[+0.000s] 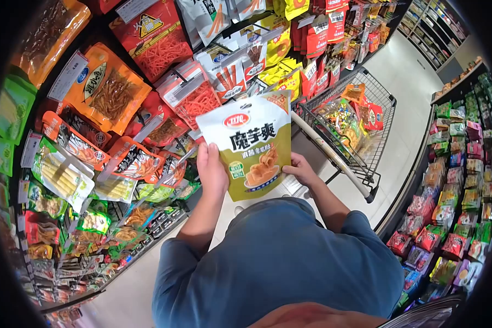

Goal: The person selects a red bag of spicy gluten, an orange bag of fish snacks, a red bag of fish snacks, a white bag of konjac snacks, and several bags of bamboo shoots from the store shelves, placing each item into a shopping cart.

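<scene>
A large white and olive-green snack bag point(257, 145) is held upright in front of my chest, its printed front facing me. My left hand point(210, 167) grips its left edge, the thumb on the front. On the opposite side, my right hand point(300, 169) pinches the lower right edge. Red packets of shredded snacks point(190, 95) hang just behind the bag's upper left corner. Fingers behind the bag are hidden.
A shopping cart point(333, 150) with several snack packets point(339, 117) stands ahead to the right. Hanging orange bags point(106, 87) line the rack on the left. Another shelf of small packets point(454, 191) runs along the right side of the tiled aisle point(404, 104).
</scene>
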`<state>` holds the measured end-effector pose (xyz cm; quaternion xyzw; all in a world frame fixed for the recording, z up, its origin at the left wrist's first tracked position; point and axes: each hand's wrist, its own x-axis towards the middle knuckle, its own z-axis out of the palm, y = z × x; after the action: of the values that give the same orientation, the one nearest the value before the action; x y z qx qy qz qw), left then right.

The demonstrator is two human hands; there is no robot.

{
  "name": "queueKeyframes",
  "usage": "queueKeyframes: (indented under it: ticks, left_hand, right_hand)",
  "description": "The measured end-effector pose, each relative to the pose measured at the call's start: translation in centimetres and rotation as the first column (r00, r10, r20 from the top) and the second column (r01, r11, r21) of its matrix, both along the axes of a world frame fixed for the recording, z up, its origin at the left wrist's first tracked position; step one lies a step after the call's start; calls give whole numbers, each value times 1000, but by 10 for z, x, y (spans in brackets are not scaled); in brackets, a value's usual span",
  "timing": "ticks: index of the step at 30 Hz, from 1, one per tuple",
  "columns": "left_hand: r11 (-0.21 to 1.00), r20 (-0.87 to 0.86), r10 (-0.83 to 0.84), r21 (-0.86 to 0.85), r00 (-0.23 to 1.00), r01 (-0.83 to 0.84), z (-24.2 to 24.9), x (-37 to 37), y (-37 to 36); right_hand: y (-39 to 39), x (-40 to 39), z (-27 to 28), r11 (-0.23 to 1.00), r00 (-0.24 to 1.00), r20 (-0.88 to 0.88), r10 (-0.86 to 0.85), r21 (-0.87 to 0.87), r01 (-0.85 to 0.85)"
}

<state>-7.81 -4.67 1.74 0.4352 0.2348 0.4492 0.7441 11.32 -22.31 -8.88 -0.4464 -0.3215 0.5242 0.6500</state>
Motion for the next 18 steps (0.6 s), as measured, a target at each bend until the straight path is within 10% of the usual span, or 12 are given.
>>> queueKeyframes:
  ticks: [4,18]
  left_hand:
    - [973,-28,-7,-232,1000,0,11,35,-6]
    - [893,-289,-446,-88,847,441,-45,90,-108]
  right_hand:
    - [-16,18,1,995,995,-40,87,-52,-89]
    - [-80,99,10,977,969,-126,-214,-24,212]
